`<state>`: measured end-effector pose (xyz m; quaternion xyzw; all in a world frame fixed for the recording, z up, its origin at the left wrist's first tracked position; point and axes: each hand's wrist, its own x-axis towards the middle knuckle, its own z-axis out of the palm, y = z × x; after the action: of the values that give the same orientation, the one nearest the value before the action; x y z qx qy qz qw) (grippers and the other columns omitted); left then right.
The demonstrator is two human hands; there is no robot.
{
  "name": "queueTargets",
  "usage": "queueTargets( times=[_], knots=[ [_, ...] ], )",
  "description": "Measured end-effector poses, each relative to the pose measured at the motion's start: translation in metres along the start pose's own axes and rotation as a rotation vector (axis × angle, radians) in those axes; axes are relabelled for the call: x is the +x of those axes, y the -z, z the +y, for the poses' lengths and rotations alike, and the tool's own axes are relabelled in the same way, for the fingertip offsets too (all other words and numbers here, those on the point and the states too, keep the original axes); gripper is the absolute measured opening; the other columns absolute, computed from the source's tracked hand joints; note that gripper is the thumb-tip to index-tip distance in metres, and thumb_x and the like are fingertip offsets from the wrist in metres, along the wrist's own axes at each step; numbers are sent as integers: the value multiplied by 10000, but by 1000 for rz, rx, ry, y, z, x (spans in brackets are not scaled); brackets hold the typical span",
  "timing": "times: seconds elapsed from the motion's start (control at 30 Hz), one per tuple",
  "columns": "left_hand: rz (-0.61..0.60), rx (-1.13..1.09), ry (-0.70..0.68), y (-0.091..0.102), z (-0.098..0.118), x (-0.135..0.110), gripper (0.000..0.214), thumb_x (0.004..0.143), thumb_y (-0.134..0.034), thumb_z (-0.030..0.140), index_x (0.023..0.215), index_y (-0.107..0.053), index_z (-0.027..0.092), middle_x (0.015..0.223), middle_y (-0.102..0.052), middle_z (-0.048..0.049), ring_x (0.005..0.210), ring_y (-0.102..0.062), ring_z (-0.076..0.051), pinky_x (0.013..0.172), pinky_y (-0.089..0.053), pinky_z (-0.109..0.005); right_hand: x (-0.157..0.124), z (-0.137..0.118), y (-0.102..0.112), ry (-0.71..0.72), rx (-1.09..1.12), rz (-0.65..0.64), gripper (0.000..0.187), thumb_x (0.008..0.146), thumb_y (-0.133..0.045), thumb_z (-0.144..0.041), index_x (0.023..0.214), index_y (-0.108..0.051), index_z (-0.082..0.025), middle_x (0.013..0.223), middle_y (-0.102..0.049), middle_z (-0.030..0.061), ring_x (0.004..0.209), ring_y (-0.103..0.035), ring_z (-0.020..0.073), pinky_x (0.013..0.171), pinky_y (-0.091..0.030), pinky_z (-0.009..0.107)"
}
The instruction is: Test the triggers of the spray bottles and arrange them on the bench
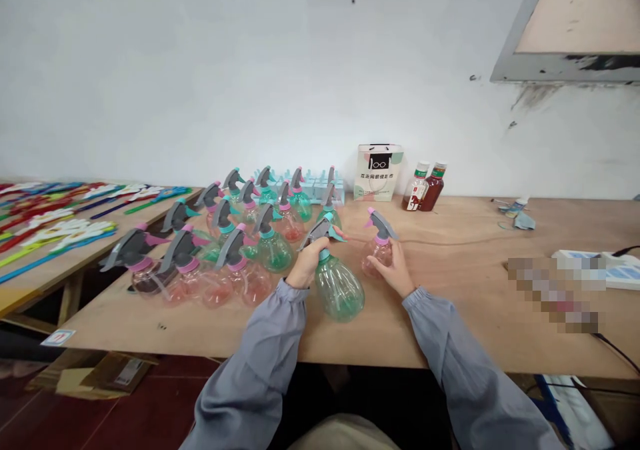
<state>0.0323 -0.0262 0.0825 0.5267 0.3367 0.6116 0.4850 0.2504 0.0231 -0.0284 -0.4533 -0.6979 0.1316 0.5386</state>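
Observation:
My left hand [309, 261] grips a clear green spray bottle [341, 290] by its neck, just under the grey and teal trigger head. The bottle leans, its round body toward the lower right. Around the body of a pink spray bottle [373, 255] my right hand [396, 269] is closed; this one has a grey head with a pink nozzle and collar. To the left of my hands several more pink spray bottles [253, 283] and green spray bottles [275, 253] stand close together in rough rows on the wooden table [400, 337].
Against the wall are light blue plastic parts [320, 191], a printed paper bag [377, 177] and two dark red bottles [433, 190]. On the right lie a white power strip [600, 269] and a small cloth [524, 221]. Another table [55, 257] at left carries colourful strips.

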Motion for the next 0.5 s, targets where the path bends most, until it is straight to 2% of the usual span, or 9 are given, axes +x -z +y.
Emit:
queueTargets(
  times=[0.07,0.2,0.27,0.4,0.43,0.5],
  knots=[
    [-19,13,-4,0,2,-2,106,569,-528,239,640,-606,223,646,-638,-5,746,-636,-193,856,-490,-346,0,0,0,-4,0,3,690,767,-691,-593,1286,-496,-183,1162,-575,129,1144,-555,317,1040,-436,521],
    [102,105,-85,0,8,-9,108,589,-502,255,589,-606,227,629,-629,-10,710,-608,-184,806,-480,-336,0,3,0,-1,-8,-4,691,759,-696,-595,1276,-497,-183,1176,-569,136,1164,-551,321,1061,-423,529],
    [61,158,-93,0,12,-13,110,598,-506,262,583,-609,227,645,-642,-20,744,-619,-199,823,-479,-342,1,4,0,10,-3,-6,685,768,-688,-593,1282,-493,-185,1195,-566,139,1178,-547,320,1065,-421,529],
    [-127,188,-51,1,17,-20,118,616,-524,260,658,-628,223,701,-668,-25,870,-646,-231,927,-467,-362,1,2,0,25,8,-1,692,773,-680,-593,1292,-487,-179,1223,-558,149,1207,-533,322,1072,-416,522],
    [-125,187,-50,1,17,-20,113,619,-527,261,663,-624,223,706,-667,-24,879,-644,-231,939,-463,-363,1,2,1,25,10,-2,694,772,-680,-593,1294,-487,-177,1225,-558,149,1209,-532,322,1074,-414,519],
    [-44,172,-60,1,15,-21,94,619,-515,269,630,-597,225,679,-644,-22,832,-634,-221,915,-470,-361,2,0,1,24,14,-6,699,770,-681,-596,1294,-489,-176,1226,-560,151,1206,-534,321,1076,-412,518]
  ],
)
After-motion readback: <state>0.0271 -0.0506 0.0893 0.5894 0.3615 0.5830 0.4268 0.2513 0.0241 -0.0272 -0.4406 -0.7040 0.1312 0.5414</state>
